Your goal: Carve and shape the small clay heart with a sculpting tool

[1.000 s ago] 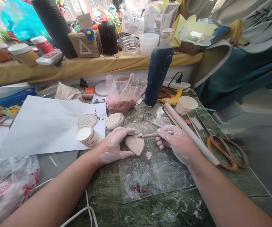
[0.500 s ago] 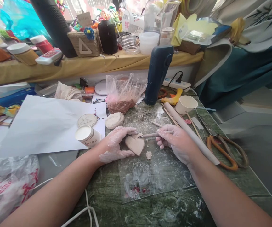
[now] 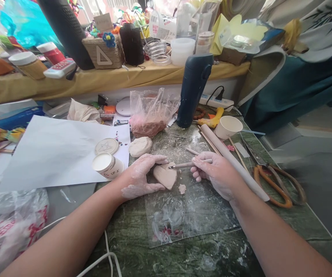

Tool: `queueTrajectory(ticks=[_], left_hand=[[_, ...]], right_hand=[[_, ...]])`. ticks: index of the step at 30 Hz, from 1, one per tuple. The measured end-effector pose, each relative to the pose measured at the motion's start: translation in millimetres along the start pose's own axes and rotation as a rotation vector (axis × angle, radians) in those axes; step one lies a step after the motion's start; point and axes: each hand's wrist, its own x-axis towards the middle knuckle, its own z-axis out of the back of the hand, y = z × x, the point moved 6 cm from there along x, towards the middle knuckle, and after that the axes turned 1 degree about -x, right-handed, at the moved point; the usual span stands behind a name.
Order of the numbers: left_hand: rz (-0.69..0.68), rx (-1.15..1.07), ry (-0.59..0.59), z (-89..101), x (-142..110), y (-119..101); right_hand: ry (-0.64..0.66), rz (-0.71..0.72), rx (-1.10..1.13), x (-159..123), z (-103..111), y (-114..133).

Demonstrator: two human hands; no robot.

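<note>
A pale, heart-shaped slab of clay (image 3: 166, 177) lies flat on a clear plastic sheet (image 3: 200, 215). My left hand (image 3: 143, 177), dusted with clay, curves around its left side, thumb below and fingers above, holding it in place. Pinched in my right hand (image 3: 209, 171) is a thin clay modelling tool (image 3: 183, 165); its metal tip touches the heart's upper edge. Small clay scraps (image 3: 182, 189) lie to the right of the heart. A rounded lump of clay (image 3: 140, 147) sits just beyond my left hand.
A paper cup (image 3: 107, 166) and a clay disc with a star (image 3: 106, 146) stand at left on white paper (image 3: 59, 154). At right lie a rolling pin (image 3: 235, 163) and orange-handled scissors (image 3: 272, 186). A dark blue bottle (image 3: 194, 90) and bagged reddish clay (image 3: 148, 125) stand behind.
Very little differs. Both hands, the heart and the tool keep nearly the same places; the whole view has shifted slightly.
</note>
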Motion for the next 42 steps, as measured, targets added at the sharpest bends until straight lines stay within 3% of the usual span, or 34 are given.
queueTrajectory(ticks=[42], left_hand=[[0.007, 0.000, 0.004, -0.3, 0.0, 0.6]], right_hand=[[0.020, -0.013, -0.006, -0.9, -2.4, 2.6]])
